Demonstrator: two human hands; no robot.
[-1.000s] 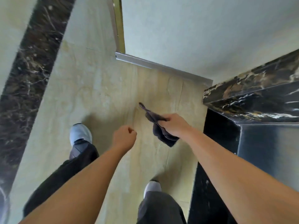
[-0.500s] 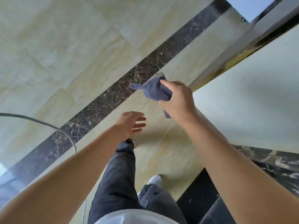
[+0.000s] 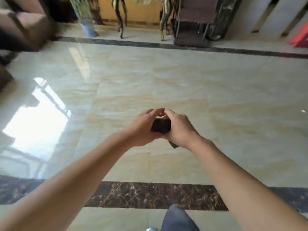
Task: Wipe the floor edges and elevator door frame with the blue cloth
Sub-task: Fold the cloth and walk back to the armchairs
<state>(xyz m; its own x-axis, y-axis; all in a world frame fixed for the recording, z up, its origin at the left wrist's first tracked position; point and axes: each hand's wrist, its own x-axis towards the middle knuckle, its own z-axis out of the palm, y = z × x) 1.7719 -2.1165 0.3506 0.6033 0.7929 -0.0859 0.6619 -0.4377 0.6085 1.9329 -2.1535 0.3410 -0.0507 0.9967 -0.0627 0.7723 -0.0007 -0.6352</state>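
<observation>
The blue cloth (image 3: 161,125) looks dark here and is bunched between both hands at chest height, out over the glossy beige floor (image 3: 216,90). My left hand (image 3: 141,129) cups it from the left with the fingers curled over the top. From the right, my right hand (image 3: 178,129) grips the cloth, and a small corner hangs below the wrist. The fingertips of both hands meet above it. No elevator door frame is in view.
A dark marble floor band (image 3: 153,195) runs across near my feet, and a second dark band (image 3: 166,45) lies far ahead. Beyond it stand a brown sofa (image 3: 23,25), a tall vase (image 3: 86,22), a carved-leg table (image 3: 141,19), a dark chair (image 3: 196,22) and a red object (image 3: 300,39).
The view has swung from the elevator corner out to the open hall. My left hand, empty before, has come up and closed on the cloth that my right hand held alone.
</observation>
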